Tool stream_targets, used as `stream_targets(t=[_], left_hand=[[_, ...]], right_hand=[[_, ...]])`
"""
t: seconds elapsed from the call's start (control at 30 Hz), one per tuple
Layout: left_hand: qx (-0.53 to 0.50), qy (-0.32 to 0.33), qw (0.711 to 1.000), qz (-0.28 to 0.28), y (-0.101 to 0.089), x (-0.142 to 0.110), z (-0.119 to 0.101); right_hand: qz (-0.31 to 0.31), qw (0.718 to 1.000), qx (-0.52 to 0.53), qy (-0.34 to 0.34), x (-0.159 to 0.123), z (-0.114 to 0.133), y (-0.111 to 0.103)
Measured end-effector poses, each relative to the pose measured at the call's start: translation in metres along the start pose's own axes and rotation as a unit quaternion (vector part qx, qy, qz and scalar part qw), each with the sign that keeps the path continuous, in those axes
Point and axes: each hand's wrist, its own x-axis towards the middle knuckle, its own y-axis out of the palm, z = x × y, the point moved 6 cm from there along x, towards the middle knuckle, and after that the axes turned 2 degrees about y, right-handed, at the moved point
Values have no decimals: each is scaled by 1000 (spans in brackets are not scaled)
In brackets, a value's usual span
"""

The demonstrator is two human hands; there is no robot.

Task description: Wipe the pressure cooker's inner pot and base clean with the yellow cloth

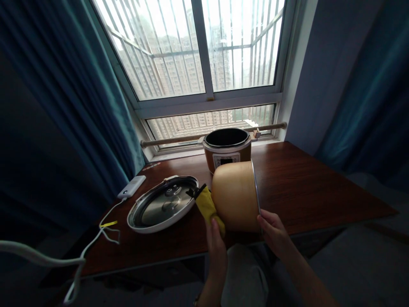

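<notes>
My right hand (273, 232) grips the metal rim of a tan inner pot (236, 196), which is tipped on its side over the near edge of the wooden table (303, 187). My left hand (215, 245) is closed on a yellow cloth (207, 204) and presses it against the pot's outer wall. Behind the pot stands the brown cooker body (226, 149), open at the top with a dark inside. The cooker's lid (162, 204) lies upside down on the table to the left.
A white power bank (131, 186) lies at the table's left back corner, with a white cable (86, 251) trailing off the left edge. Blue curtains hang on both sides of the barred window. A wooden rod (179, 139) runs along the sill.
</notes>
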Motion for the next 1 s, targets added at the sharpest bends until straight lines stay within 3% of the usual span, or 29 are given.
stream_targets(t=[0.1,0.2,0.37,0.47,0.53,0.63,0.83,1.0], left_hand=[[13,35,999,4,1,-6,-13],[92,153,984,21,5,-12,-39],[305,355,880,74,26,-35,-57],[354,414,834,87,36,-47,-53],[368,425,823,79,37,-46,-51],[355,394,845,67,31,-32,-52],[162,219,962,18,11,4,-45],[67,81,994,4,5,13,-12]], right_hand=[[-7,999,29,12,1,10,8],[-18,998,54,37,2,19,17],[-16,994,97,45,15,28,31],[-19,991,126,46,29,31,31],[-19,989,140,54,37,32,29],[-3,987,145,61,43,34,27],[4,990,133,43,45,37,26],[-28,993,116,26,38,32,25]])
